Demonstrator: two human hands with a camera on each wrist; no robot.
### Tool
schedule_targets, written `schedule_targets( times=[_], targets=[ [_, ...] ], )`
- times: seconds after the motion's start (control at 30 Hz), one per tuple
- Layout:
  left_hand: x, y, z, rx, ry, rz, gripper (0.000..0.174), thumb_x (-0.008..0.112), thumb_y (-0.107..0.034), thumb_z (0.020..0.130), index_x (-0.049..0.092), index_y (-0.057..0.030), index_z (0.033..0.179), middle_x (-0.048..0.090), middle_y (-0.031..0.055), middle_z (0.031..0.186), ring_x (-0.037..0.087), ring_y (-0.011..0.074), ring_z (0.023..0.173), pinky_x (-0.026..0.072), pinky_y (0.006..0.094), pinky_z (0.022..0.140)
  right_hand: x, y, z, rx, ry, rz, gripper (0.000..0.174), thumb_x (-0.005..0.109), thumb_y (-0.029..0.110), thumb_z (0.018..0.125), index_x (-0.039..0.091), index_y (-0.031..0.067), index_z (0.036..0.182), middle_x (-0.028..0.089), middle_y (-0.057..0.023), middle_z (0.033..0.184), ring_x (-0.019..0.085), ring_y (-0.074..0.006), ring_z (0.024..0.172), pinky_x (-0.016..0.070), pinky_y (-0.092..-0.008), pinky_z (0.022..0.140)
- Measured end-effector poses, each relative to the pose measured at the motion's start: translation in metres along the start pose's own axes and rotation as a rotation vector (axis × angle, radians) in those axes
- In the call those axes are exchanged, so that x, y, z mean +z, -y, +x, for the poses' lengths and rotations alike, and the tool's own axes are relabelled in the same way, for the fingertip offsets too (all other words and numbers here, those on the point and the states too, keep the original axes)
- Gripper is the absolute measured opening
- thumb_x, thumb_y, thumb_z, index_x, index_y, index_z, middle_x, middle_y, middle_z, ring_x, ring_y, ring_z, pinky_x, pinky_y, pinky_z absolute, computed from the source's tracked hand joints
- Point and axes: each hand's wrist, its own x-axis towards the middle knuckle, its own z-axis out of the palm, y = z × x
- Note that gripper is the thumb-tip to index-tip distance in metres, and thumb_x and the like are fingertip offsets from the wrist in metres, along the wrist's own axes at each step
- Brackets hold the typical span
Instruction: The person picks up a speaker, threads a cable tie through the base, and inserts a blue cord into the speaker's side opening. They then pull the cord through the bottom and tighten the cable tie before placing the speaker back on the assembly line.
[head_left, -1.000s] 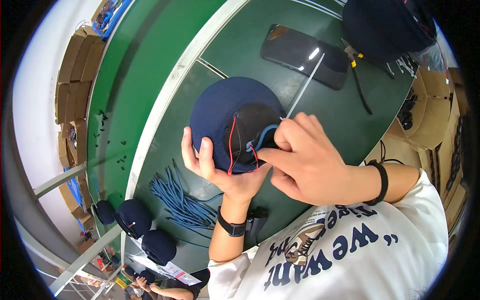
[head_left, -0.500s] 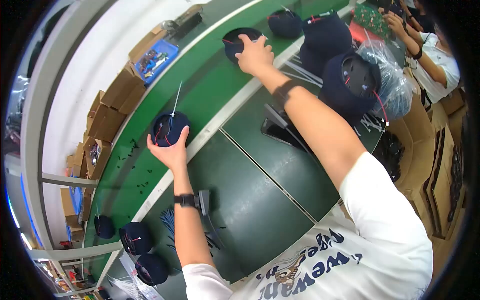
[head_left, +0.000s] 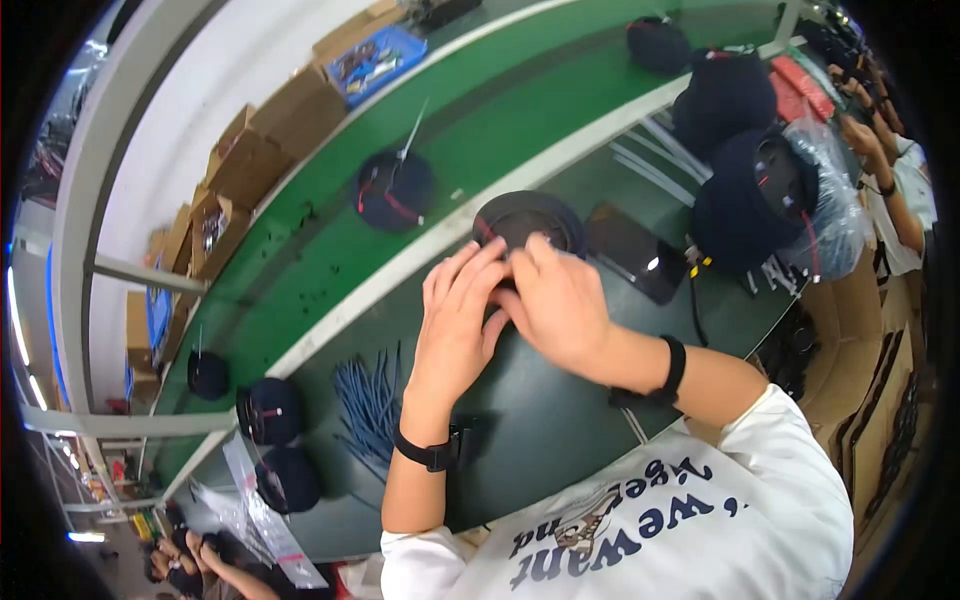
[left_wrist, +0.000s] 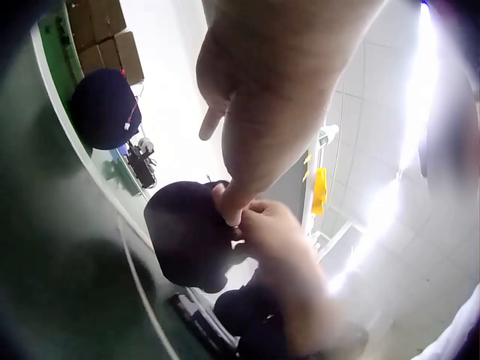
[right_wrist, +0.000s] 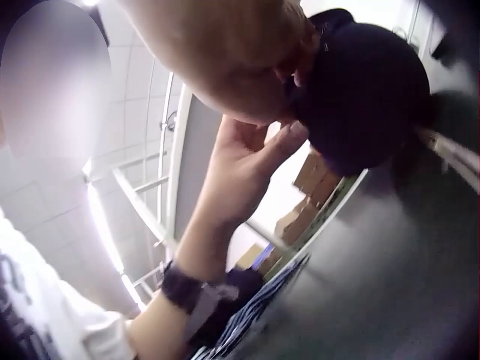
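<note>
Within 0.5 s the left hand (head_left: 455,320) had let go of the corded hat (head_left: 395,192), now lying on the green belt (head_left: 300,270), and the right hand (head_left: 560,300) had drawn 1 fresh hat (head_left: 535,212) to the table (head_left: 540,400) edge, pinching it while the left fingers (head_left: 470,265) lay straight on it.

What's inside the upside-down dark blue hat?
A dark lining and a bit of red cord show inside the dark blue fabric hat. The left hand and right hand cover the near part.
</note>
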Motion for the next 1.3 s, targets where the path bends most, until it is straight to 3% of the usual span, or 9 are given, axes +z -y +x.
schedule_targets(
  times=[0.1,0.27,0.37,0.43,0.5,0.7,1.1,1.2,1.3],
  targets=[
    [0.003,0.002,-0.051,-0.030,-0.027,-0.046,0.054,0.085,-0.001,0.074,0.067,-0.0120,0.124,0.068,0.0051,0.136,0.057,0.0345,0.132,0.0431,0.0489,0.111,-0.005,0.014,-0.043,-0.123,0.080,0.122,0.030,0.079,0.026,0.091,0.066,0.0027,0.104,0.059,-0.0114,0.096,0.070,-0.0281,0.074,0.0563,-0.0397,0.062],
    [-0.015,-0.024,-0.054,-0.064,-0.119,0.058,0.044,0.088,-0.005,0.074,0.074,-0.0103,0.116,0.076,0.0057,0.118,0.064,0.0349,0.122,0.0449,0.0483,0.108,-0.073,0.005,-0.064,-0.028,0.121,0.477,0.023,0.078,0.010,0.088,0.072,0.0098,0.110,0.062,-0.0034,0.087,0.058,-0.0173,0.057,0.0494,-0.0332,0.052],
    [-0.010,-0.027,-0.048,0.031,-0.081,0.018,0.033,0.089,-0.013,0.075,0.079,-0.0128,0.107,0.076,0.0014,0.111,0.067,0.0277,0.116,0.0440,0.0485,0.108,-0.087,-0.026,-0.060,0.087,0.167,0.532,0.026,0.078,0.003,0.086,0.072,0.0080,0.111,0.061,-0.0027,0.081,0.054,-0.0114,0.056,0.0456,-0.0260,0.053],
    [-0.005,-0.030,-0.043,0.079,-0.059,-0.013,0.024,0.090,-0.014,0.074,0.081,-0.0136,0.097,0.074,-0.0007,0.105,0.068,0.0232,0.108,0.0446,0.0480,0.105,-0.081,-0.023,-0.058,0.154,0.266,0.695,0.025,0.078,0.002,0.087,0.073,0.0068,0.111,0.060,-0.0027,0.078,0.055,-0.0115,0.057,0.0465,-0.0260,0.054],
    [-0.001,-0.029,-0.040,0.109,-0.004,-0.047,0.026,0.088,-0.012,0.076,0.079,-0.0130,0.100,0.071,-0.0004,0.101,0.067,0.0224,0.104,0.0453,0.0468,0.103,-0.075,-0.021,-0.057,0.203,0.347,0.810,0.023,0.076,0.000,0.087,0.074,0.0031,0.110,0.064,-0.0046,0.077,0.062,-0.0115,0.062,0.0497,-0.0255,0.056],
    [0.003,-0.029,-0.031,0.078,-0.020,-0.165,0.023,0.087,-0.008,0.076,0.078,-0.0102,0.096,0.067,0.0016,0.093,0.066,0.0227,0.092,0.0471,0.0429,0.094,-0.053,-0.040,-0.063,0.046,0.214,0.873,0.020,0.075,-0.004,0.085,0.074,0.0007,0.104,0.072,-0.0077,0.087,0.071,-0.0127,0.072,0.0559,-0.0260,0.065],
    [0.011,-0.030,-0.031,0.074,-0.053,-0.204,0.024,0.088,-0.008,0.073,0.079,-0.0087,0.095,0.069,0.0024,0.092,0.068,0.0226,0.088,0.0491,0.0418,0.089,-0.030,-0.043,-0.073,0.070,0.169,1.044,0.017,0.076,-0.006,0.087,0.074,-0.0001,0.103,0.075,-0.0088,0.092,0.072,-0.0144,0.077,0.0569,-0.0270,0.071],
    [0.019,-0.031,-0.030,0.131,-0.135,-0.208,0.027,0.088,-0.008,0.071,0.080,-0.0074,0.096,0.070,0.0026,0.092,0.069,0.0224,0.089,0.0517,0.0411,0.086,-0.028,-0.038,-0.081,0.355,0.178,1.329,0.018,0.076,-0.006,0.088,0.075,-0.0004,0.105,0.076,-0.0101,0.094,0.072,-0.0145,0.079,0.0563,-0.0270,0.071],
    [0.024,-0.030,-0.031,0.221,-0.165,-0.123,0.028,0.088,-0.007,0.070,0.081,-0.0070,0.097,0.071,0.0027,0.091,0.069,0.0222,0.091,0.0537,0.0404,0.084,-0.025,-0.041,-0.081,0.230,0.188,1.179,0.013,0.076,-0.004,0.088,0.073,-0.0019,0.100,0.074,-0.0106,0.093,0.070,-0.0149,0.080,0.0550,-0.0277,0.072]
  ],
)
